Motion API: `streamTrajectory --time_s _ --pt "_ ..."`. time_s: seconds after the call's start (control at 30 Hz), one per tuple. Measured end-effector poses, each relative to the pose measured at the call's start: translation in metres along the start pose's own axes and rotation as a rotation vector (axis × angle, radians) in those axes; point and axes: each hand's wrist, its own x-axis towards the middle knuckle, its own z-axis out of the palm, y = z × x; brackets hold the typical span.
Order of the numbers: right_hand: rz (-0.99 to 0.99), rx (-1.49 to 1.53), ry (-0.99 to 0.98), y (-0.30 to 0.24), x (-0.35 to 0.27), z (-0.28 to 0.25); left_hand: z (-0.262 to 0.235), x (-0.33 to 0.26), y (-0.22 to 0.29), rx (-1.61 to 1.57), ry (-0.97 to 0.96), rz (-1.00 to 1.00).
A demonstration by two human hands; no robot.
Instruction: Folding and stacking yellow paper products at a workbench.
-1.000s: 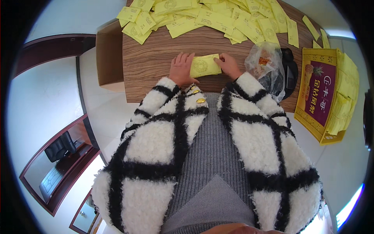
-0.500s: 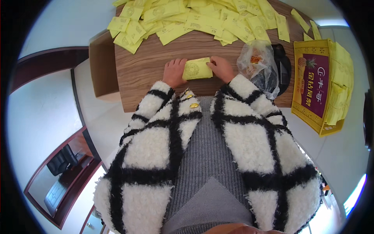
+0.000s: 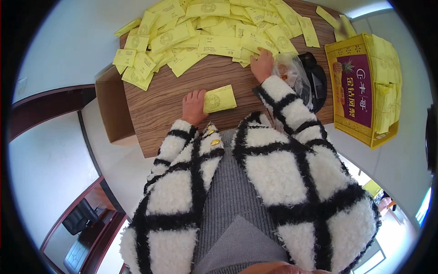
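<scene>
A small stack of yellow paper packets (image 3: 219, 98) lies on the wooden table (image 3: 159, 105) near its front edge. My left hand (image 3: 193, 106) rests flat beside the stack, its fingers touching the stack's left edge. My right hand (image 3: 262, 64) is stretched farther out, its fingers spread on the near edge of a big loose heap of yellow packets (image 3: 205, 32) that covers the far part of the table. Whether it grips a packet there cannot be made out. Both sleeves are fluffy white with black checks.
A clear plastic bag (image 3: 292, 73) with orange bits lies by a black object (image 3: 317, 80) at my right wrist. To the right stands a yellow and purple carton (image 3: 353, 86) with yellow packets. A brown cardboard box (image 3: 109, 105) hangs off the table's left end.
My right hand has left the small stack and reached out to the heap's edge. My left hand stays at the stack. The camera has tilted, so the table sits lower in view.
</scene>
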Motion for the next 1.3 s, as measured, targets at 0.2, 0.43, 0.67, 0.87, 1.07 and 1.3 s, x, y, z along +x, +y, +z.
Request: streamTrajectory --time_s 0.2,0.43,0.67,0.87,1.07,1.3 --pt "-0.061 -0.341 -0.039 0.000 0.044 -0.007 -0.007 0.006 0.005 -0.002 0.008 0.018" --pt "-0.123 -0.471 -0.279 -0.006 0.042 -0.016 -0.004 -0.002 0.002 -0.014 0.019 -0.018" --pt "-0.294 -0.156 -0.167 0.016 0.026 -0.011 -0.015 -0.005 -0.001 -0.016 -0.084 -0.033" --pt "-0.082 0.470 -0.199 -0.005 0.007 -0.019 -0.013 -0.017 -0.010 -0.052 -0.036 -0.021" --pt "0.139 0.790 -0.776 -0.048 -0.041 -0.025 0.003 -0.021 -0.035 -0.196 0.287 -0.076" --pt "-0.270 0.383 -1.177 -0.073 -0.098 0.009 0.012 -0.033 -0.053 -1.261 0.073 -0.404"
